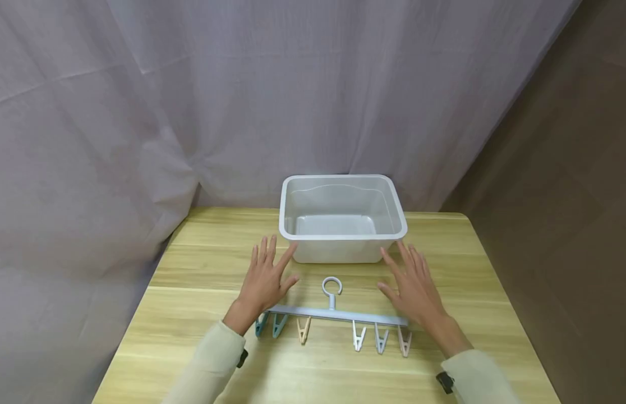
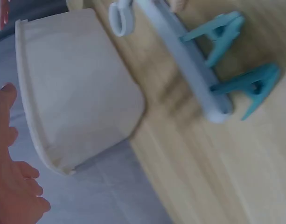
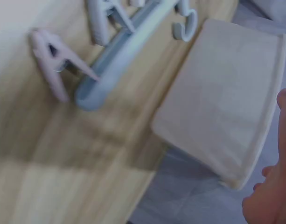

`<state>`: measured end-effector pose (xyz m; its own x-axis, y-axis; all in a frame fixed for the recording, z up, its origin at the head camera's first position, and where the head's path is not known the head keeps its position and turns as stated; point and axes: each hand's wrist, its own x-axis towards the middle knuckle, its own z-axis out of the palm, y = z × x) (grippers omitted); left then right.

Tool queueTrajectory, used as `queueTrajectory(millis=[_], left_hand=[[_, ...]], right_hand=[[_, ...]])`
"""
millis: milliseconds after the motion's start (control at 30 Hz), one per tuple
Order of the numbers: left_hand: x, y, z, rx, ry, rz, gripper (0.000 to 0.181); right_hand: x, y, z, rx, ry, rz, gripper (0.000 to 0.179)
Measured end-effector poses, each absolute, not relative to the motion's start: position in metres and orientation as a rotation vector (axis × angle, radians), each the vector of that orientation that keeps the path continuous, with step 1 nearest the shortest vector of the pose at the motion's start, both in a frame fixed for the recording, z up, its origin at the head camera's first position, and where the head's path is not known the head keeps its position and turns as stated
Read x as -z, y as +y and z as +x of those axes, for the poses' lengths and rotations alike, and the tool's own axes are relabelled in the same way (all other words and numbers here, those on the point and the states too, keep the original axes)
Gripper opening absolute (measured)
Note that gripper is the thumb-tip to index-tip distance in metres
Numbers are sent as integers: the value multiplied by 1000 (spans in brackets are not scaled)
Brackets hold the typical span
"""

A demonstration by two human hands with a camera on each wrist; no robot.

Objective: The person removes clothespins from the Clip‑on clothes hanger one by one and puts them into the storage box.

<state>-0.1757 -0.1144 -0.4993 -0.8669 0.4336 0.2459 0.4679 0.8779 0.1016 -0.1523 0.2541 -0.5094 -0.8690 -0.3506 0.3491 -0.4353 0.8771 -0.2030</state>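
A blue-grey clip hanger lies on the table, its hook pointing toward a white plastic bin. Several clothespins hang along its near side: teal ones at the left, a beige one, then a white, a grey-blue and a pink one to the right. My left hand is spread above the hanger's left end, fingers toward the bin's front left corner. Opposite it, my right hand spreads near the right end, fingertips by the bin's front right corner. Neither hand holds anything.
The wooden table has its back edge against a grey curtain. Brown cloth hangs along the right side. The bin stands at the back middle, with only its bare floor showing inside.
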Motion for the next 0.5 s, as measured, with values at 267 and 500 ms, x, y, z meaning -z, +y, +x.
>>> queueTrajectory(millis=[267,500], left_hand=[[529,-124,-161,234,-2914,-669,71],[562,-123,-148,326,-2978,-716,63]], right_hand=[[549,263,-132,-473,-2811,595,74],[580,264,-119,-484,-2932,567,74]])
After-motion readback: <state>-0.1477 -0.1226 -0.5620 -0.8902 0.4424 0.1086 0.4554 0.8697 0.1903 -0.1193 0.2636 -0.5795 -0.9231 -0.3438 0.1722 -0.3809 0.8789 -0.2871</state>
